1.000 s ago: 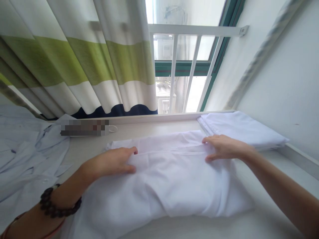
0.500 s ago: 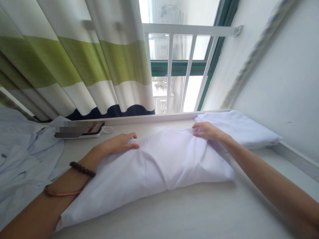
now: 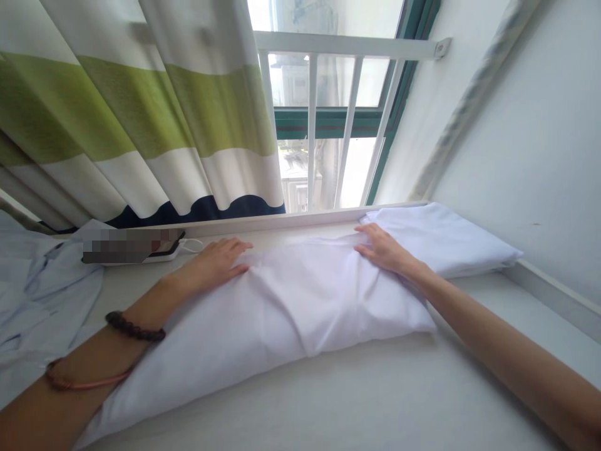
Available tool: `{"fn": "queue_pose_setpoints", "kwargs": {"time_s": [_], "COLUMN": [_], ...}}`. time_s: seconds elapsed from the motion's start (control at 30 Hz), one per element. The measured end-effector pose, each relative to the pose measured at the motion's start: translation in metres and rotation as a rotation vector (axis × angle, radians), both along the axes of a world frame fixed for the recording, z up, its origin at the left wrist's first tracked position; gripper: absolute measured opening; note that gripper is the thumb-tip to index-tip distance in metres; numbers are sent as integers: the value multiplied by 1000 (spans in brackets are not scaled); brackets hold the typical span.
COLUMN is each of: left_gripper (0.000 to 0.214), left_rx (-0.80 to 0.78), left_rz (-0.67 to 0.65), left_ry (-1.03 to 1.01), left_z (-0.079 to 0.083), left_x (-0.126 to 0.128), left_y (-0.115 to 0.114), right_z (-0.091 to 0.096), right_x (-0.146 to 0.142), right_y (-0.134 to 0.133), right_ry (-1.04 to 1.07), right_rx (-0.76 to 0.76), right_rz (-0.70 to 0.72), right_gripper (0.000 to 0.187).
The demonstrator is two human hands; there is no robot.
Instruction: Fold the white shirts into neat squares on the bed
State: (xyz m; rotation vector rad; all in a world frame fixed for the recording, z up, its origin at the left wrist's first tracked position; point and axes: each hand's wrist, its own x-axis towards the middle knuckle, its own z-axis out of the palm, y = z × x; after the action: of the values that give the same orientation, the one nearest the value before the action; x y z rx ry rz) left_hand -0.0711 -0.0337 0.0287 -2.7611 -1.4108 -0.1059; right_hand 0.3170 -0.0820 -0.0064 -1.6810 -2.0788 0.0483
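Note:
A folded white cloth (image 3: pixel 282 307) lies lengthwise across the white surface, with creases running down its middle. My left hand (image 3: pixel 220 260) rests at its far edge on the left, fingers stretched out and thumb apart from them. At the far right of the same edge is my right hand (image 3: pixel 382 247), its thumb and fingers spread with a gap between. Both hands touch the cloth without pinching it. Dark beads (image 3: pixel 135 327) and a thin cord circle my left wrist. Part of the cloth's near left corner is hidden under my left forearm.
Another folded white cloth (image 3: pixel 444 238) sits at the right by the wall. Crumpled white garments (image 3: pixel 37 294) lie at the left, beside a partly blurred-out device (image 3: pixel 164 254) with a white loop. Behind are a raised ledge, a striped curtain (image 3: pixel 136 119) and white window bars (image 3: pixel 312 131).
Both hands have loosened from the cloth's far edge, and their fingers have spread. The whole view has shifted slightly, so things appear farther left.

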Motion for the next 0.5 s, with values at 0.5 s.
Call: {"fn": "queue_pose_setpoints", "kwargs": {"time_s": [0.5], "left_gripper": [89], "left_rx": [-384], "left_rz": [-248], "left_ry": [120], "left_z": [-23], "left_x": [-20], "left_y": [-105], "right_z": [16], "right_x": [-9], "right_y": [-79], "right_ry": [123], "right_rx": [-493], "right_rz": [4], "right_gripper": [36]}}
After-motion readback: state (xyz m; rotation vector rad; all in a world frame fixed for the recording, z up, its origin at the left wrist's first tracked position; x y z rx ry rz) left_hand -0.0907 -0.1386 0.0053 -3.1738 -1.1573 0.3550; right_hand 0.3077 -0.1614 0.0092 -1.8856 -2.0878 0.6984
